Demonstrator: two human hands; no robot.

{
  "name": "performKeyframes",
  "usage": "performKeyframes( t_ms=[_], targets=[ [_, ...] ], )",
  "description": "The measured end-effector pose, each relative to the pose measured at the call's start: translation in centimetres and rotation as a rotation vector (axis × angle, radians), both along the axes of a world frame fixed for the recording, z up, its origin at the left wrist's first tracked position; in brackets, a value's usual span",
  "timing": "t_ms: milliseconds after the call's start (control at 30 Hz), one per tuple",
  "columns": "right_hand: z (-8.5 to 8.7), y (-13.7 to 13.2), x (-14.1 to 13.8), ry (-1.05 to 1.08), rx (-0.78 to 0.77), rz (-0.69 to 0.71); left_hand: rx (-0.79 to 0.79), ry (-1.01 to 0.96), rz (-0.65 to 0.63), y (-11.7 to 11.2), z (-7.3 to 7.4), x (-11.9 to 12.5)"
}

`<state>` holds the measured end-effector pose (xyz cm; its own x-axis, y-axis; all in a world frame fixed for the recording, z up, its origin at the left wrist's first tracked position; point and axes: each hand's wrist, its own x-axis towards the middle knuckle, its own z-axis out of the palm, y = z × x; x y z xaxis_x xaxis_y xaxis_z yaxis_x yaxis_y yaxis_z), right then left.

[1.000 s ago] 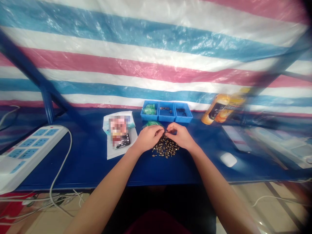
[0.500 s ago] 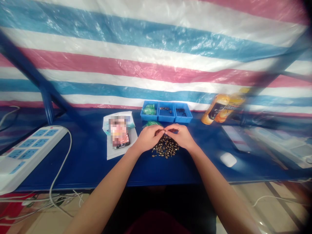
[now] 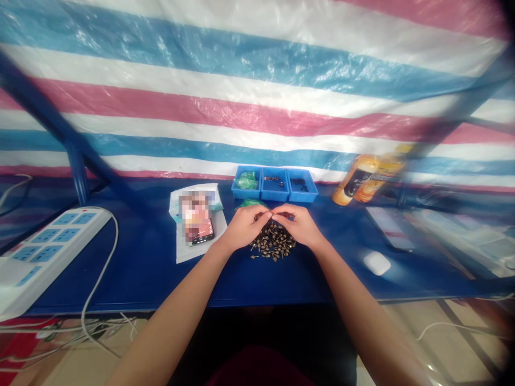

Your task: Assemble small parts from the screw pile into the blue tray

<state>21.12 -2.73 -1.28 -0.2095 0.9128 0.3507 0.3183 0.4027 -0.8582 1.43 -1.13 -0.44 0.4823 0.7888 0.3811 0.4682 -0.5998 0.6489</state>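
Observation:
My left hand (image 3: 250,226) and my right hand (image 3: 296,225) meet fingertip to fingertip in the middle of the blue table. Both are closed in a pinch; whatever is between the fingertips is too small and hidden to make out. Right below them lies a heap of small brass-and-black screws (image 3: 275,244), partly covered by the hands. Behind the hands a green plastic bag (image 3: 252,203) shows in part. Past it, three joined blue bins (image 3: 275,195) stand in a row: the left one has a green bag, the other two have small dark parts.
A phone (image 3: 201,233) rests on a white packet (image 3: 183,252) to the left, beyond a white power strip (image 3: 52,241) with its cable. At right are drink bottles (image 3: 358,179), a second phone (image 3: 389,230) and a white earbud case (image 3: 377,263). Striped sheeting hangs behind.
My fingertips have shifted very slightly against each other. Otherwise the hands, the heap and the bins stay where they were.

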Motion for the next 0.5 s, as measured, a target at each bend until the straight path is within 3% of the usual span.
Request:
performKeyframes(
  t_ms=[267, 400, 500],
  targets=[
    [0.19, -0.25, 0.13, -0.022, -0.082, -0.032, 0.012, 0.022, 0.045, -0.07, 0.16, -0.01],
    [0.15, 0.0, 0.31, -0.028, -0.138, -0.125, 0.024, 0.042, 0.07, 0.04, -0.03, -0.11],
    [-0.25, 0.58, 0.44, 0.127, -0.132, -0.242, 0.027, 0.065, 0.072, 0.07, -0.24, -0.16]
  ],
)
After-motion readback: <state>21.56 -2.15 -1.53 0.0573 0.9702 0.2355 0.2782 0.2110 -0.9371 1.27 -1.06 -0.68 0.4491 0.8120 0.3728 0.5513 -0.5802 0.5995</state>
